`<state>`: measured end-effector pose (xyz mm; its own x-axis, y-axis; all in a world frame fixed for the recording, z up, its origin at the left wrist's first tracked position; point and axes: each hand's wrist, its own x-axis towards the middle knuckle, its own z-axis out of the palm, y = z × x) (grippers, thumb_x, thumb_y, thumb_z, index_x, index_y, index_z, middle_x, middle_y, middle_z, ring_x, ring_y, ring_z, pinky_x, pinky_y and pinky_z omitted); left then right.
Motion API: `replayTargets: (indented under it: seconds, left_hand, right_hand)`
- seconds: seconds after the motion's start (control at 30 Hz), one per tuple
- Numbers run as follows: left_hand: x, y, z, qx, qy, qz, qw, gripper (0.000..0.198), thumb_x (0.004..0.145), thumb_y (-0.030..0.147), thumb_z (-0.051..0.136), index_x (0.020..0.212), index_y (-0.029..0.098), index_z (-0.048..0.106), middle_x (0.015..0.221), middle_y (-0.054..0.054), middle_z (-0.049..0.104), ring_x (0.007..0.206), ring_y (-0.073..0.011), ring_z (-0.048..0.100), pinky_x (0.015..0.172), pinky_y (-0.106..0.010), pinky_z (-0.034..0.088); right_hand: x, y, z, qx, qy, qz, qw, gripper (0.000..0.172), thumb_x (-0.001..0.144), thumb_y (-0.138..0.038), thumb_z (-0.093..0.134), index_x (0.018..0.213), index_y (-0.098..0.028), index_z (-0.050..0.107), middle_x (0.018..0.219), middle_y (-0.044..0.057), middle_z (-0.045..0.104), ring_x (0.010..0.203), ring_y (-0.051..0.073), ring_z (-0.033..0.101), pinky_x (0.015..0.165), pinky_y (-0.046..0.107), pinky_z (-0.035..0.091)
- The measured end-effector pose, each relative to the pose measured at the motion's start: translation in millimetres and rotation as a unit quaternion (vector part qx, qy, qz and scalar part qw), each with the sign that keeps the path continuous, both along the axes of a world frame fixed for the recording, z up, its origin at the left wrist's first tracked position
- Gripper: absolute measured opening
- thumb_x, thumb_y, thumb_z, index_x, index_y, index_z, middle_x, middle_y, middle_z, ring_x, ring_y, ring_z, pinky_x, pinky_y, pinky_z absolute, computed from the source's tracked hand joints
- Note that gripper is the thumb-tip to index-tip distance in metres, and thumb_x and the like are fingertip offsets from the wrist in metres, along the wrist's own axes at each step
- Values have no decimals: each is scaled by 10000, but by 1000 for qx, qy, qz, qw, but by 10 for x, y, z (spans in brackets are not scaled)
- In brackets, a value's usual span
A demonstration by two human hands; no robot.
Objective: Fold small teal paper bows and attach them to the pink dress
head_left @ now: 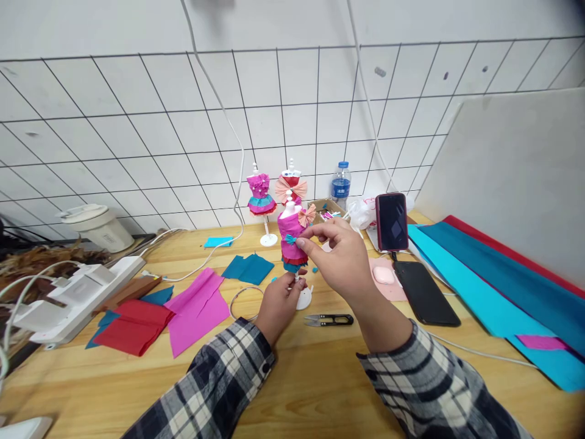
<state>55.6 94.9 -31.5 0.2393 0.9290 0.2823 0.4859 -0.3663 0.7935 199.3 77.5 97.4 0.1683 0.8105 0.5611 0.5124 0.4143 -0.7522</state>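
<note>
A miniature dress form [289, 227] in a pink paper dress with a red and blue ruffled hem stands tilted slightly in front of me. My left hand [280, 305] is closed round its thin white stand, just above the round base [304, 299]. Between the thumb and forefinger of my right hand [333, 256] is a small blue paper bow [291, 239], held against the dress's waist. A peach bow [307, 215] sits on the upper right of the dress. Thread snips [329, 320] lie on the table below my hands.
Two more dressed forms stand behind, one pink and blue [261, 195], one with a peach bow [291, 183]. Crepe paper in pink [198, 310], red [134, 327] and blue [248, 268] lies left. Right are a black phone [426, 292], a propped phone [391, 222] and a bottle [340, 186].
</note>
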Motion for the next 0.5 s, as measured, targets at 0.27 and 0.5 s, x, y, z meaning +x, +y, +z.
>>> replayTargets:
  seconds: [0.27, 0.5]
  left_hand:
    - [-18, 4, 11, 15, 10, 13, 1000, 217, 893, 291, 501, 967, 182, 673, 874, -44, 732, 749, -165, 644, 664, -245, 450]
    - [-4, -22, 82, 20, 13, 8, 1000, 207, 887, 289, 508, 920, 181, 681, 903, -59, 730, 809, -188, 645, 682, -259, 453]
  right_hand:
    - [4, -30, 2, 34, -24, -30, 999, 48, 737, -279, 688, 753, -234, 693, 751, -10, 522, 703, 152, 533, 666, 291, 412]
    - [-47, -5, -73, 75, 0, -57, 996, 176, 727, -285, 686, 785, -211, 537, 806, -7, 526, 732, 151, 508, 658, 280, 406]
